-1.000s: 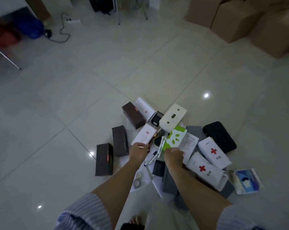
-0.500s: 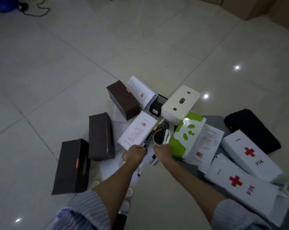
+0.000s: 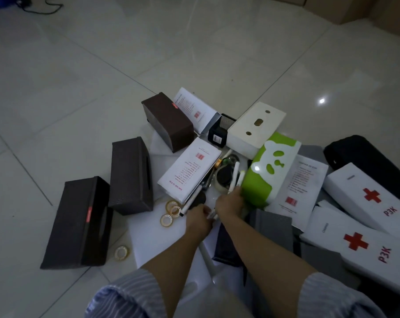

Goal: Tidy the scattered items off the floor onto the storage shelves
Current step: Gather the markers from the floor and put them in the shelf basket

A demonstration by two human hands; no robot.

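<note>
Down at the middle of the floor pile, the left hand and right hand meet over white markers; each grip is curled on a pen, though which one is unclear. Those markers lie with long axes pointing away from the hands. Just right sits the green panda box; left, tape rolls and dark boxes.

Both hands lower now — among the markers.
</note>
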